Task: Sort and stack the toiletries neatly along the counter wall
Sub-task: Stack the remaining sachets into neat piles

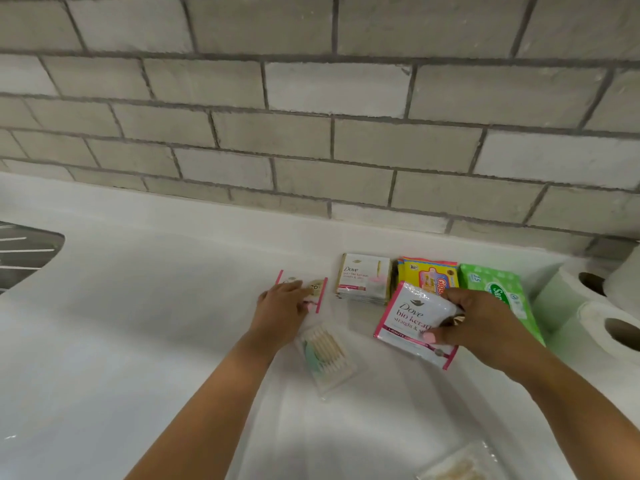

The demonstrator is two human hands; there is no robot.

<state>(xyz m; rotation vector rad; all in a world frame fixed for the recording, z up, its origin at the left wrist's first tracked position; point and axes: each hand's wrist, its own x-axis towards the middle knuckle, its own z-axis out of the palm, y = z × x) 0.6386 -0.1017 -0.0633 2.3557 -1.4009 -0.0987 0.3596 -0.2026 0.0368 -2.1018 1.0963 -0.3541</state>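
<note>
My right hand (485, 323) grips a white and pink Dove sachet (412, 323) just above the counter, in front of a yellow packet (429, 273). My left hand (282, 308) lies on another pink-edged sachet (317, 289) flat on the counter, fingers touching it. A stack of Dove sachets (363, 278) sits by the wall, between my hands. A green wipes pack (498, 292) lies right of the yellow packet. A clear pack of cotton buds (325, 355) rests below my left hand.
Toilet paper rolls (595, 306) stand at the far right against the brick wall (311, 133). A second clear packet (460, 469) lies at the bottom edge. A dark sink or rack (24, 251) shows at the far left of the white counter (138, 323).
</note>
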